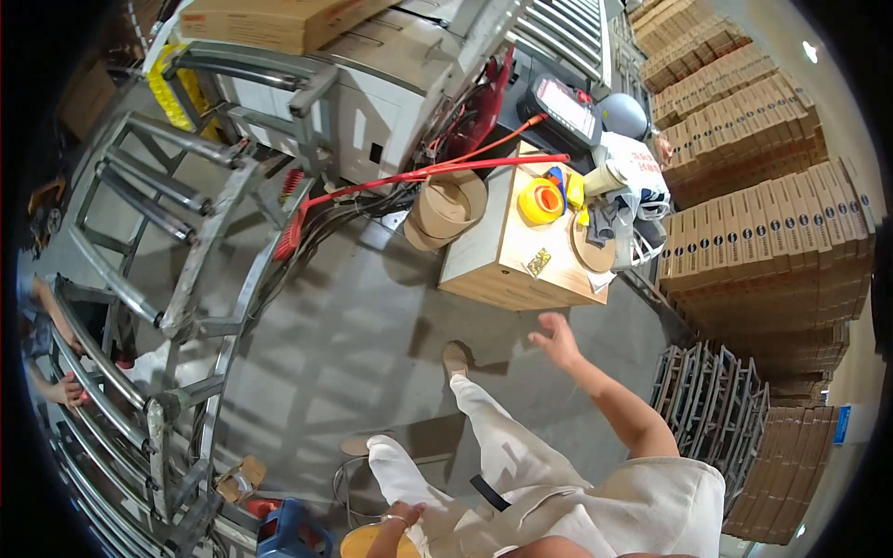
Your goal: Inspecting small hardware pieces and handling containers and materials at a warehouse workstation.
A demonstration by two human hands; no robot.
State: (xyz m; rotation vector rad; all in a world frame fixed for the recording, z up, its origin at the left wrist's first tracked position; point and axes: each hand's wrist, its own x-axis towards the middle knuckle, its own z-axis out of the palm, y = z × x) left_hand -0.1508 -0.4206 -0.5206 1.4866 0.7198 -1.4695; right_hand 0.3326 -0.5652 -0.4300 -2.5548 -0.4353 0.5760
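My right hand (558, 342) reaches forward in the air, fingers apart, with nothing in it. It is nearest to the front of a small wooden cabinet (474, 270). On the cabinet top lie a yellow tape roll (527, 206), a wider brown roll (584, 249), dark grey gloves (603, 226) and a small gold-patterned piece (539, 261). Low by my left thigh hangs my left hand (406, 511), a bracelet at its wrist. Its fingers are too small and partly hidden to read. A yellow rounded surface (358, 541) shows beneath that forearm.
A red pole (419, 174) slants over a tan bin (449, 206) to the cabinet. Metal roller frames (200, 279) run along the left, where another person's hands (67, 391) are at work. Stacked flat cartons (763, 232) line the right. A blue plastic stool (290, 532) stands lower left.
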